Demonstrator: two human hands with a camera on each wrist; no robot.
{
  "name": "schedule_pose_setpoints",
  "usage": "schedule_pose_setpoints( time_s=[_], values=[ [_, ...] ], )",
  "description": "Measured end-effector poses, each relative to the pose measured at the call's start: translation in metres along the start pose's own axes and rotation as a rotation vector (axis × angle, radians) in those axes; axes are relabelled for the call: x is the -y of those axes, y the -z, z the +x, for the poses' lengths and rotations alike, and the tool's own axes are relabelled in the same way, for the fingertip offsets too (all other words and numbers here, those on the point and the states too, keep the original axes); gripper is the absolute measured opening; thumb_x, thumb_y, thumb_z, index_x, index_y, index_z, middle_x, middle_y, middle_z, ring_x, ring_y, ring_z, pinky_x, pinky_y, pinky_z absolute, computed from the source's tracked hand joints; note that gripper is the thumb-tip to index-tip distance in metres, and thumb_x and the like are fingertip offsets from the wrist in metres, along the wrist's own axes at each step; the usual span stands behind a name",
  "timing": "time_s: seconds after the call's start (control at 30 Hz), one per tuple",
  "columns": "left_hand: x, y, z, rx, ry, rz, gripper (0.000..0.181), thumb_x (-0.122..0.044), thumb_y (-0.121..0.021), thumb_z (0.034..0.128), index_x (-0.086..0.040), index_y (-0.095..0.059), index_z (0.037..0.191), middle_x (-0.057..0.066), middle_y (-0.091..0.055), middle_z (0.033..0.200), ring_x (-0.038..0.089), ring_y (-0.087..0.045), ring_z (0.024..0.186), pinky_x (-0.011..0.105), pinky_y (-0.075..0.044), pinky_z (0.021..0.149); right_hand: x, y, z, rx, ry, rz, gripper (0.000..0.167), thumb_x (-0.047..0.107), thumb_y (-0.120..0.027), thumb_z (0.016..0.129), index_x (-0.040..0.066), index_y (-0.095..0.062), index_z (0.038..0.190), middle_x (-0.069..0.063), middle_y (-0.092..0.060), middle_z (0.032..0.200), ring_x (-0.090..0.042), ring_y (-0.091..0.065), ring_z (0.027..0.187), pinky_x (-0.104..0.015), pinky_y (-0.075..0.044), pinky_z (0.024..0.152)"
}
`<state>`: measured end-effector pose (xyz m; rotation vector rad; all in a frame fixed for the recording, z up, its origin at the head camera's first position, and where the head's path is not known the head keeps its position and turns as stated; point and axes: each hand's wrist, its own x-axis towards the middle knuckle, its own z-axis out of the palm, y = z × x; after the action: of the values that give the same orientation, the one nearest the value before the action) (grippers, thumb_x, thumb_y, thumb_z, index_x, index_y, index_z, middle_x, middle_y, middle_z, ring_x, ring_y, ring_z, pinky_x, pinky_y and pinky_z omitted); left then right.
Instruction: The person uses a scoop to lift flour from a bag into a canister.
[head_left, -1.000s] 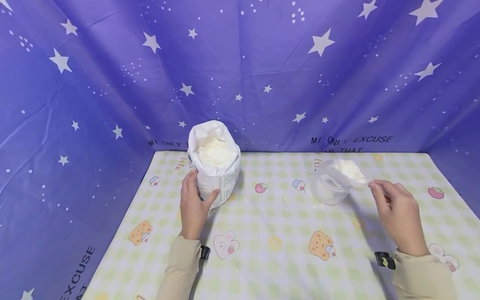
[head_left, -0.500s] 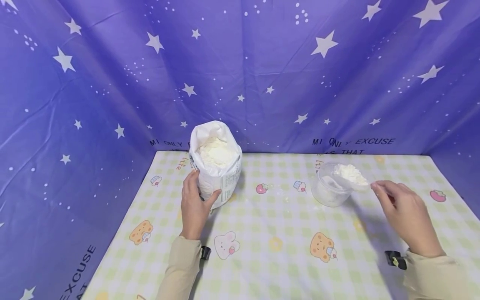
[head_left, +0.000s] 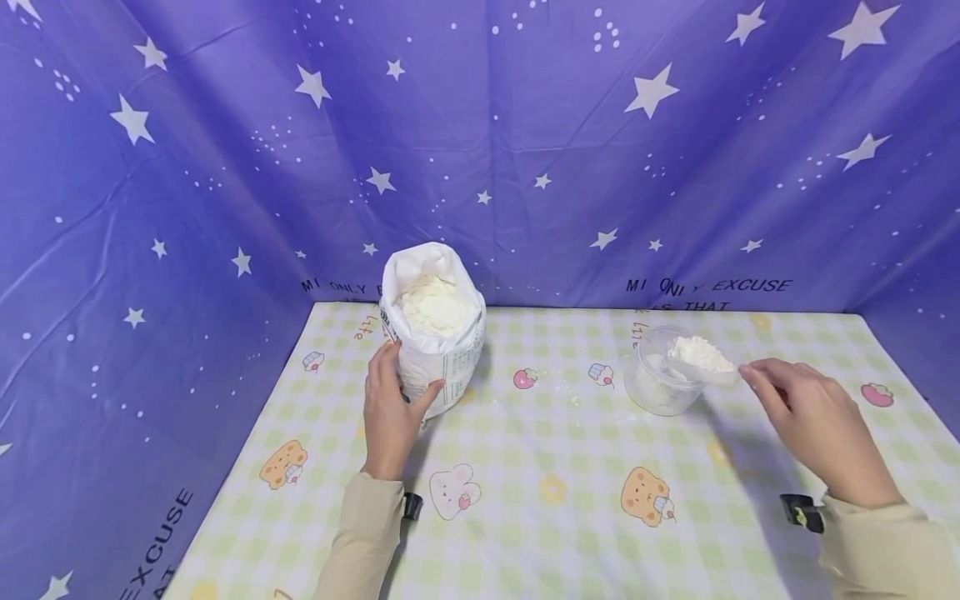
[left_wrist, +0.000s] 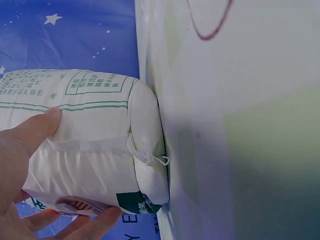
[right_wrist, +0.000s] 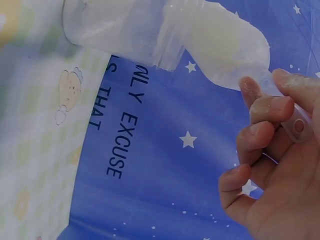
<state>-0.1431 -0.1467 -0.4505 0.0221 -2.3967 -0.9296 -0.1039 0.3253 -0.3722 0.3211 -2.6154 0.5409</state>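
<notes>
A white bag (head_left: 450, 367) of white powder stands upright with its top open. My left hand (head_left: 392, 417) grips its near left side; in the left wrist view the thumb and fingers (left_wrist: 97, 225) curve round the bag (left_wrist: 90, 165). At the right, my right hand (head_left: 821, 425) pinches the handle of a clear scoop (head_left: 723, 375) heaped with powder. The scoop is over the right rim of a round clear tub (head_left: 660, 396) that has some powder inside. In the right wrist view the scoop (right_wrist: 227, 50) is beside the tub's rim, its handle between thumb and fingers (right_wrist: 270, 107).
A checked cloth (head_left: 525, 533) with cartoon prints covers the table. Bits of powder (head_left: 573, 398) lie on it between bag and tub. A blue curtain (head_left: 487, 108) with white stars hangs behind the table and along its sides.
The scoop has come slightly lower and nearer the tub's rim, while the right wrist and forearm have swung outward to the right. My left hand keeps its grip on the bag.
</notes>
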Motion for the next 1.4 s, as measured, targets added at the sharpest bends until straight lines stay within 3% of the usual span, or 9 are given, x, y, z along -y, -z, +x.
schedule_pose_setpoints(
  time_s=[0.23, 0.4, 0.5, 0.67, 0.87, 1.4],
  values=[
    [0.001, 0.002, 0.0, 0.001, 0.005, 0.001, 0.087, -0.032, -0.087, 0.0753, -0.008, -0.042, 0.145, 0.016, -0.043, 0.147, 0.036, -0.045, 0.133, 0.053, -0.04, 0.109, 0.002, 0.004, 0.009, 0.044, 0.023, -0.021, 0.02, 0.016, -0.06, 0.099, -0.001, -0.07, 0.102, -0.02, -0.07, 0.086, -0.04, -0.063, 0.079, -0.053, -0.044, 0.068],
    [0.002, 0.002, 0.001, 0.003, 0.008, 0.003, 0.086, -0.032, -0.087, 0.0761, -0.008, -0.041, 0.145, 0.016, -0.042, 0.148, 0.036, -0.044, 0.134, 0.053, -0.04, 0.109, 0.004, 0.007, 0.02, 0.073, 0.082, -0.094, 0.018, 0.017, -0.061, 0.098, 0.004, -0.071, 0.094, -0.002, -0.059, 0.067, -0.02, -0.051, 0.06, -0.038, -0.04, 0.055],
    [0.002, 0.002, 0.0, -0.006, 0.0, 0.004, 0.086, -0.032, -0.087, 0.076, -0.007, -0.041, 0.145, 0.016, -0.042, 0.148, 0.036, -0.045, 0.133, 0.053, -0.04, 0.109, 0.006, 0.008, 0.026, 0.093, 0.115, -0.13, 0.017, 0.016, -0.061, 0.098, 0.005, -0.071, 0.09, 0.005, -0.051, 0.062, -0.013, -0.042, 0.057, -0.031, -0.034, 0.054],
    [0.001, 0.002, 0.0, -0.018, -0.011, 0.003, 0.086, -0.03, -0.087, 0.0753, -0.006, -0.042, 0.144, 0.017, -0.042, 0.147, 0.037, -0.045, 0.133, 0.054, -0.041, 0.108, 0.007, 0.01, 0.032, 0.141, 0.126, -0.158, 0.018, 0.017, -0.059, 0.099, 0.006, -0.069, 0.089, 0.007, -0.045, 0.059, -0.012, -0.039, 0.057, -0.03, -0.032, 0.054],
    [-0.002, 0.002, -0.002, 0.012, 0.004, -0.012, 0.086, -0.032, -0.087, 0.0758, -0.007, -0.042, 0.145, 0.016, -0.043, 0.147, 0.037, -0.046, 0.132, 0.055, -0.043, 0.106, 0.006, 0.01, 0.034, 0.2, 0.133, -0.194, 0.025, 0.019, -0.058, 0.1, 0.012, -0.062, 0.076, 0.007, -0.039, 0.057, -0.012, -0.037, 0.056, -0.03, -0.03, 0.053],
    [-0.001, 0.001, 0.001, -0.004, -0.01, -0.006, 0.085, -0.033, -0.087, 0.0761, -0.008, -0.043, 0.144, 0.015, -0.044, 0.146, 0.035, -0.046, 0.132, 0.054, -0.043, 0.106, 0.012, 0.014, 0.045, 0.263, 0.142, -0.257, 0.032, 0.018, -0.056, 0.1, 0.014, -0.054, 0.069, 0.005, -0.037, 0.056, -0.012, -0.035, 0.052, -0.028, -0.027, 0.049]
  ],
)
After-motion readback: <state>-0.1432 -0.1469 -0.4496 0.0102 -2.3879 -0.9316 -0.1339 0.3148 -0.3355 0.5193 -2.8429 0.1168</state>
